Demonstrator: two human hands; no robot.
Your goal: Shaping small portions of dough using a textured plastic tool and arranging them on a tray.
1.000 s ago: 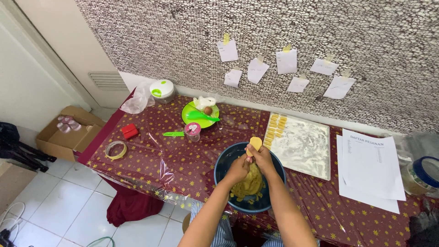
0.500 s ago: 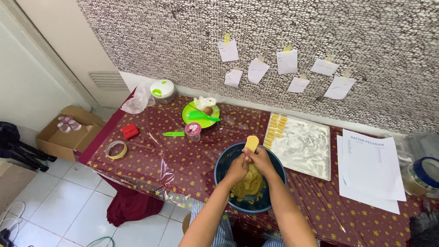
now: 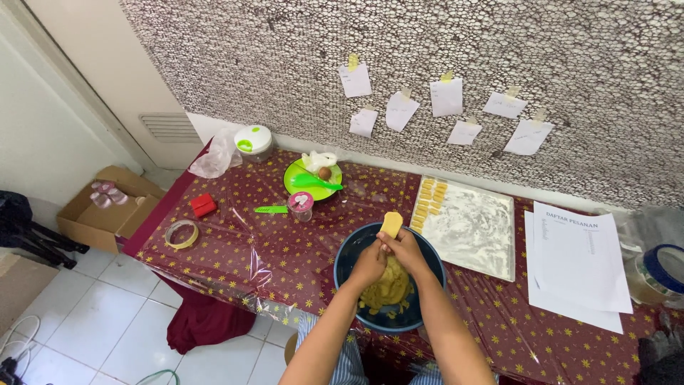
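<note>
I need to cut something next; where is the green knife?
In the head view, the green knife lies on the table left of the small pink-lidded cup, just below the green plate.

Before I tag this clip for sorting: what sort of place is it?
Probably a home baking corner. A floured tray holds rows of shaped dough pieces, both hands mould a piece over a blue bowl, and paper notes are taped to the wall.

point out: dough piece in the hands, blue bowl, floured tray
dough piece point(image 3: 390, 223), head view, middle of the yellow block.
blue bowl point(image 3: 347, 251), head view, left rim.
floured tray point(image 3: 476, 228), head view, bare floured middle.
</note>
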